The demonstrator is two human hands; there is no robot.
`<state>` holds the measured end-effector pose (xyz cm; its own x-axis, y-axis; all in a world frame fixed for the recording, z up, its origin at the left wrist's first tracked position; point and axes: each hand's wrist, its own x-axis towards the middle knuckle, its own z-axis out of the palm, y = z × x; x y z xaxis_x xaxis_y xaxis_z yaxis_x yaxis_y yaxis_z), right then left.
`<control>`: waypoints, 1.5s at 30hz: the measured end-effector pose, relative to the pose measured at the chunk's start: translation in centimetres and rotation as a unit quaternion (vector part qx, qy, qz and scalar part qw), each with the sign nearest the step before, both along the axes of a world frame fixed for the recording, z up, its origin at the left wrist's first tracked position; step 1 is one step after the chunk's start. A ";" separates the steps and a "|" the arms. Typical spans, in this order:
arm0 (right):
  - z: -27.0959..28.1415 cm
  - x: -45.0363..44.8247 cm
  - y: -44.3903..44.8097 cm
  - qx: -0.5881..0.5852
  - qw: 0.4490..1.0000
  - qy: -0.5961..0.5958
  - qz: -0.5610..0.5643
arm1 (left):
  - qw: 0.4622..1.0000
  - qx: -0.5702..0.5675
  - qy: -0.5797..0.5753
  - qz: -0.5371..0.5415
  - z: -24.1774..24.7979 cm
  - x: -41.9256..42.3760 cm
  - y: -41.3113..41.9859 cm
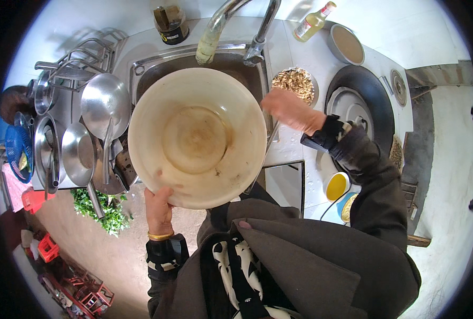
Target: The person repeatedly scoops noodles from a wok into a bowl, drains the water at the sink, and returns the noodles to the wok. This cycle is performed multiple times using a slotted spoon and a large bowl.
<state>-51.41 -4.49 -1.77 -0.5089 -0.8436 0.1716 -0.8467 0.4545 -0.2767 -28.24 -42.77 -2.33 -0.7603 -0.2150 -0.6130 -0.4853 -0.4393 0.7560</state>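
Observation:
A large cream-coloured basin (196,137) is tilted over the front of a stainless steel sink (140,85), and its inside shows brownish stains. My left hand (159,209) grips the basin's lower left rim, thumb on the inside. Beside the upper right rim is my right hand (292,111), its fingers curled; whether they touch the rim or hold anything cannot be made out. Just behind the right hand stands a bowl of chopped brown pieces (294,83). The basin hides most of the sink, and a faucet (256,50) rises at its back edge.
Steel ladles (105,105), pans and a wire rack (97,60) crowd the left counter. Rightward stand a glass bottle (311,24), a round pan of brownish content (347,44), a large wok with a lid (352,105) and a yellow-filled bowl (337,186). Leafy greens (101,211) lie below left.

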 end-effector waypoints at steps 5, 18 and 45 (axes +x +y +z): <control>-1.0 -2.1 5.5 -0.135 0.941 0.054 -0.307 | 0.999 -0.028 0.014 0.038 -0.5 -0.2 -0.3; -2.5 -4.6 6.8 -0.001 0.936 0.098 -0.339 | 0.998 -0.012 0.050 0.036 0.8 -0.2 -0.4; -5.2 4.0 -17.2 0.252 0.965 -0.055 -0.042 | 0.996 0.021 0.067 0.060 2.1 2.9 -0.4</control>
<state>-47.44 -21.68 -6.97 -0.5706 -0.7609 -0.3090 -0.7790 0.6206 -0.0896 -25.32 -43.16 -0.19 -0.8057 -0.2856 -0.5189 -0.3241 -0.5208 0.7898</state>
